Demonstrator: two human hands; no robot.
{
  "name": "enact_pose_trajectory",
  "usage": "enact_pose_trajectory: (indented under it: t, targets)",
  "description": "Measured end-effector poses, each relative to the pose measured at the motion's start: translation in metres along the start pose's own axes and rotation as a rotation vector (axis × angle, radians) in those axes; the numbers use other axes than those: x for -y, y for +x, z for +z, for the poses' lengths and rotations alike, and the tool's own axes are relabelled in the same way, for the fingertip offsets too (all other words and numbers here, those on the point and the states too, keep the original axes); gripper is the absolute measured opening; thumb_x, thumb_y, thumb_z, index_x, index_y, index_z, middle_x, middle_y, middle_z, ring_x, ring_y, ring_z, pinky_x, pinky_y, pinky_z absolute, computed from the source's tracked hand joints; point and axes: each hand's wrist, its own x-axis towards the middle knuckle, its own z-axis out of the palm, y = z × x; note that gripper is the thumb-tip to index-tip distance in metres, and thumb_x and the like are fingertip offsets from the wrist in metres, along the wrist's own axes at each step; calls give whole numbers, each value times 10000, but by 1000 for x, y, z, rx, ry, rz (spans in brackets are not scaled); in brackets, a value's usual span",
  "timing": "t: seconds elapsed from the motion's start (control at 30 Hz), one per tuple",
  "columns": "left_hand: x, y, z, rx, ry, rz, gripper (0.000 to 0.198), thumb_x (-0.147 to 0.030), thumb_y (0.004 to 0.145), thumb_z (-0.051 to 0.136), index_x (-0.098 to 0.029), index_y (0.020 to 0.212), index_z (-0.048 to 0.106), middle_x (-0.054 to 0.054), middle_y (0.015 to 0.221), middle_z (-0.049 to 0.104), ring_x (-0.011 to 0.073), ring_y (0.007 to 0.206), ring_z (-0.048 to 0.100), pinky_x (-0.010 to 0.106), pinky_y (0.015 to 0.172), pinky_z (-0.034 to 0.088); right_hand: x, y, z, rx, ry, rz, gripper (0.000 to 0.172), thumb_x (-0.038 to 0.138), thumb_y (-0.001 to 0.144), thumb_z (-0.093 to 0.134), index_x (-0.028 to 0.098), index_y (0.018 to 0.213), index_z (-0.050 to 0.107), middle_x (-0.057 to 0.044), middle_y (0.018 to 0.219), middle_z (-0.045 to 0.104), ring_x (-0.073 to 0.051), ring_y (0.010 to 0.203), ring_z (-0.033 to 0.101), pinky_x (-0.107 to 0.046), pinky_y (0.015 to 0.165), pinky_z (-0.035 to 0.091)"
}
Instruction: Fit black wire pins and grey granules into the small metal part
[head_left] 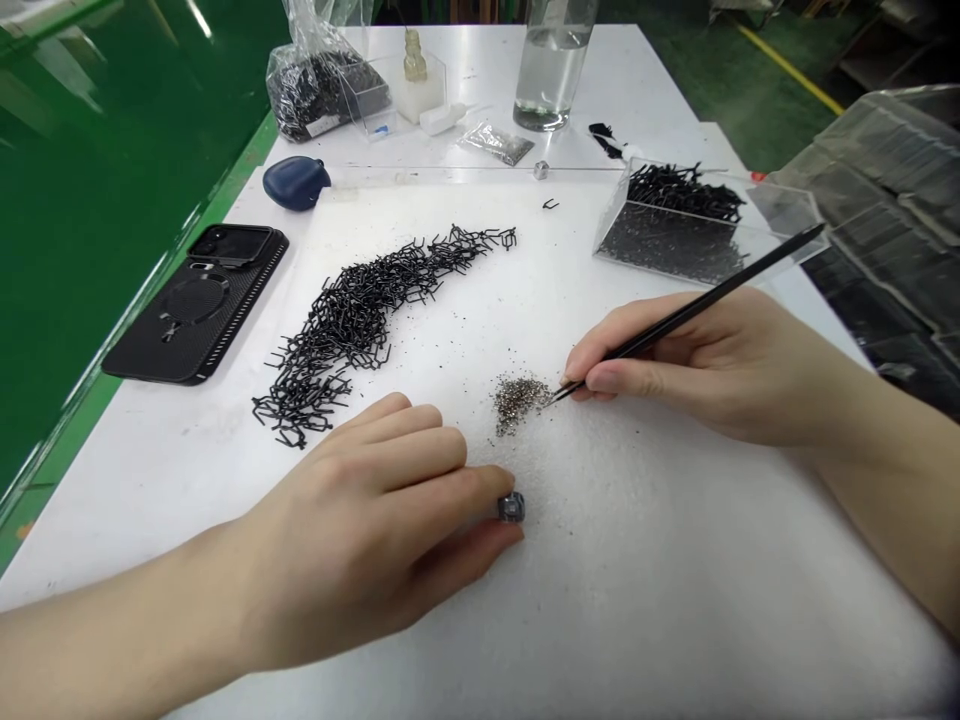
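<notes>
My right hand (675, 370) grips black tweezers (675, 318), their thin tips reaching the right edge of a small heap of tiny metallic bits (519, 400) on the white mat. Just below that heap, my left hand (397, 510) pinches a small dark, clear-looking block (512, 507) between thumb and forefinger. What the block is exactly, I cannot make out. A long curved pile of black forked pieces (360, 310) lies beyond my left hand. One loose forked piece (550, 204) rests apart, farther back.
At the left lie a black phone (196, 305) and a dark blue rounded object (295, 183). A clear box (671, 225) of black pieces stands back right. Behind are a water-filled glass vessel (551, 75), a plastic bag (311, 85), a small bottle (414, 57) and a small packet (496, 143).
</notes>
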Motion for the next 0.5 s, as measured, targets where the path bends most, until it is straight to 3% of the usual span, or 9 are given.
enact_pose_trajectory:
  t: [0.5]
  targets:
    - [0, -1, 0, 7, 11, 3, 80, -205, 1017, 680, -164, 1025, 747, -41, 717, 485, 143, 682, 456, 298, 676, 406, 0, 0, 0, -9, 9, 19, 64, 371, 887, 852, 311, 912, 852, 49, 877, 842, -127, 820, 791, -201, 748, 606]
